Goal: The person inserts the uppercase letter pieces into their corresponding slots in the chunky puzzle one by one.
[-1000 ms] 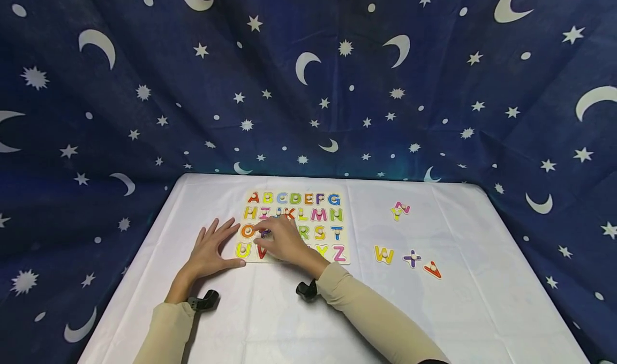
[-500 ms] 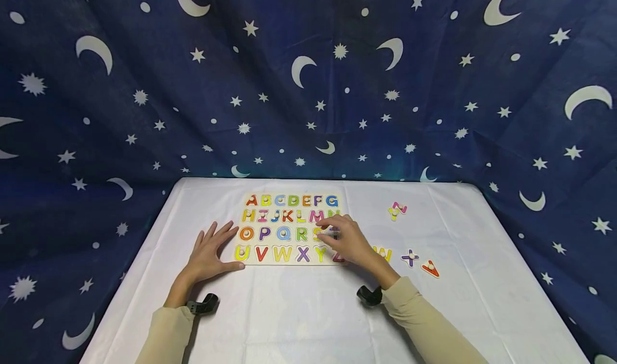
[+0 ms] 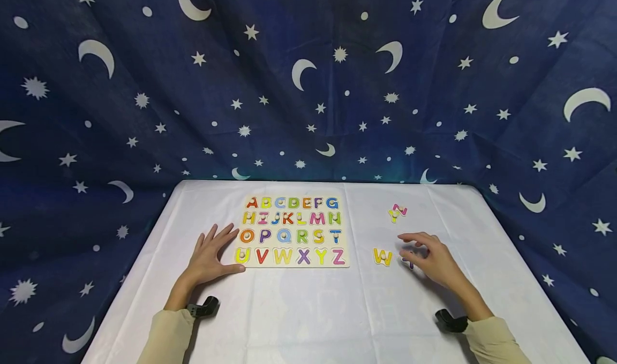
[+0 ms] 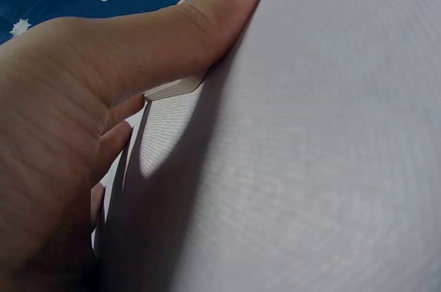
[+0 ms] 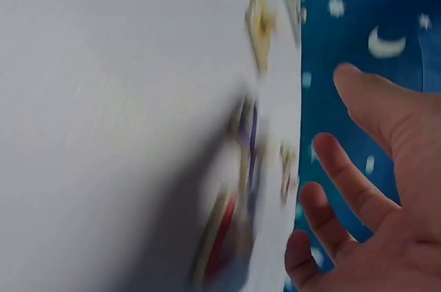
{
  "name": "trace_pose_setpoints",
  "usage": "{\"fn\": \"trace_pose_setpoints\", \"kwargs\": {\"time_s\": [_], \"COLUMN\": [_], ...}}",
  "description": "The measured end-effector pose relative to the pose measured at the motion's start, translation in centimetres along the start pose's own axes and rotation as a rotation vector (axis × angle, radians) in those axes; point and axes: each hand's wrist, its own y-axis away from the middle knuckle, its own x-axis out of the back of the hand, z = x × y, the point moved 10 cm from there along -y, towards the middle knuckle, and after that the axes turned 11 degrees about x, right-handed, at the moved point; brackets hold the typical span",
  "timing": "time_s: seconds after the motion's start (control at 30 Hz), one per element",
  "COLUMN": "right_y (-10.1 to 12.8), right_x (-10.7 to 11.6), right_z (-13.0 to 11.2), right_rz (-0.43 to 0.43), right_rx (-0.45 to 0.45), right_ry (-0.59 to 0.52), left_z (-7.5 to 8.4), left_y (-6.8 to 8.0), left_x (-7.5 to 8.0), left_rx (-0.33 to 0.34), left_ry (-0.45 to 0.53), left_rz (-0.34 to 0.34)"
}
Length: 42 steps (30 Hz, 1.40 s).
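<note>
My left hand [image 3: 207, 257] lies at the left side of a wooden alphabet puzzle board [image 3: 345, 222], fingers spread. Its thumb [image 4: 220, 13] touches the board's near-left corner. Letters A to U on the board have knobs; V to Z show as flat printed shapes. My right hand [image 3: 434, 259] hovers at the right, thumb and fingers apart with nothing between them, over a purple X piece [image 3: 411, 264] that it partly covers. Left of it lies a yellow W piece [image 3: 383, 257]. A red piece [image 5: 219, 240] shows in the right wrist view, hidden by the hand in the head view.
A pink Z piece [image 3: 401, 209] and a yellow Y piece [image 3: 394, 216] lie together farther back on the right. White cloth covers the table [image 3: 308, 316]. A dark blue curtain [image 3: 270, 85] with moons and stars hangs behind its far edge.
My right hand has moved right, from over the board's lower rows to above the loose letters, uncovering the printed V to Z shapes. The left hand has stayed in place.
</note>
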Motion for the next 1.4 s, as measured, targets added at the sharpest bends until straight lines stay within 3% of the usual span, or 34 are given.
{"fn": "trace_pose_setpoints", "kwargs": {"time_s": [0.17, 0.5, 0.63, 1.1, 1.4], "right_y": [3.0, 6.0, 6.1, 5.8, 1.9], "right_x": [1.8, 2.8, 2.8, 3.3, 3.4], "right_z": [2.9, 4.3, 4.6, 4.3, 1.9], "right_rz": [-0.069, -0.098, -0.109, -0.018, 0.000], "right_rx": [-0.119, -0.102, -0.113, -0.053, -0.073], "right_ry": [0.024, 0.038, 0.047, -0.016, -0.001], "left_z": [-0.1, -0.3, -0.3, -0.1, 0.0], "left_y": [0.0, 0.0, 0.0, -0.1, 0.1], "left_x": [0.0, -0.1, -0.1, -0.2, 0.1], "left_rx": [-0.004, 0.001, 0.008, 0.007, 0.006], "left_ry": [-0.005, -0.006, -0.010, -0.009, -0.002], "left_rz": [0.009, 0.014, 0.011, 0.007, 0.005]}}
